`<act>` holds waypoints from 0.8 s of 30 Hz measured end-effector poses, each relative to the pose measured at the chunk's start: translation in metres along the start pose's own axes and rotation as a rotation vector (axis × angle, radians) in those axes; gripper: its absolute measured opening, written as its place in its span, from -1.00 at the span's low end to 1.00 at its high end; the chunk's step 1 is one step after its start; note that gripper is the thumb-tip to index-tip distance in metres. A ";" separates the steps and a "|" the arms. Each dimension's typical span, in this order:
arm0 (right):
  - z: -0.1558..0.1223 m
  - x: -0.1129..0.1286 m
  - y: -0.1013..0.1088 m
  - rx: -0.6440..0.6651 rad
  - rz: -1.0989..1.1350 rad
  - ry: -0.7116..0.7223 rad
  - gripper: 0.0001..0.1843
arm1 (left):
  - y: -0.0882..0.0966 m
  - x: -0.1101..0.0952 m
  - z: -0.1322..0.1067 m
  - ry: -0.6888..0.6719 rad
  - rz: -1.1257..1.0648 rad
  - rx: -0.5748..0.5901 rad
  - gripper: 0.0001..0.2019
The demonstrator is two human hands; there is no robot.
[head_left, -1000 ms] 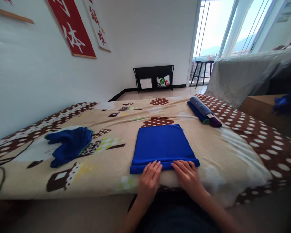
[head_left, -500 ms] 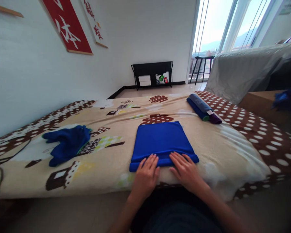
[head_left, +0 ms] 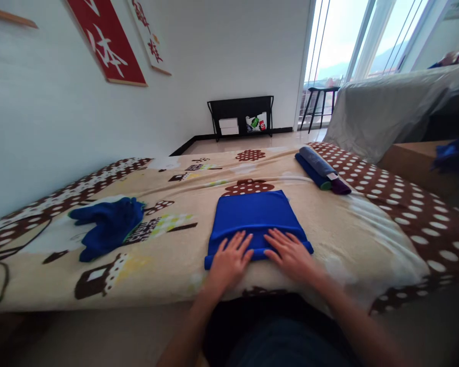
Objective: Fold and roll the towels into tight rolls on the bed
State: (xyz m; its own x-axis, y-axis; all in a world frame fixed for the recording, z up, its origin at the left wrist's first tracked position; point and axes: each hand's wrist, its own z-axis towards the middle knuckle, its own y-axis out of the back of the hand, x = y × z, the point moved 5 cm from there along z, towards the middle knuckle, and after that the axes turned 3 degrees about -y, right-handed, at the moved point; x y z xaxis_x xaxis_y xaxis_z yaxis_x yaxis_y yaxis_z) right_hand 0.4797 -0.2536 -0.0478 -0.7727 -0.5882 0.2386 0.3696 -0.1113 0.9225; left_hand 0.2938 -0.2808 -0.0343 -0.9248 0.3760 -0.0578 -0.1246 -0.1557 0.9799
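Note:
A bright blue folded cloth (head_left: 256,211) lies flat on the patterned blanket in front of me, its near edge turned into a narrow roll. My left hand (head_left: 231,257) rests palm down on the left part of that roll, fingers stretched forward and spread. On the right part lies my right hand (head_left: 288,252), also flat with its fingers apart. Both sets of fingertips reach past the roll onto the flat cloth. The palms hide some of the rolled edge.
A crumpled dark blue cloth (head_left: 110,224) lies to the left on the blanket (head_left: 168,275). Rolled cloths (head_left: 319,171) in blue, grey-blue and purple lie at the far right. Beyond the bed's right side stand a cardboard box (head_left: 405,155) and a plastic-covered piece of furniture (head_left: 382,102).
Both hands have slid slightly forward, their fingertips now farther up the blue cloth. At the far right, part of a person's arm has come into view.

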 end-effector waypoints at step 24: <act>-0.015 -0.079 0.026 -0.222 0.083 -0.130 -0.71 | 0.018 0.064 -0.031 0.209 -0.072 -0.343 -0.79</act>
State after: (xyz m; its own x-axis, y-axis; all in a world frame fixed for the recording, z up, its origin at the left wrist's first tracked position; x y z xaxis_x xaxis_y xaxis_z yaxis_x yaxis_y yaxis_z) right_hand 0.5583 -0.2222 -0.0471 -0.7894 -0.4965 0.3610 0.5276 -0.2481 0.8124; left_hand 0.2208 -0.2879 -0.0260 -0.9580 0.2088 -0.1965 -0.2719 -0.4449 0.8533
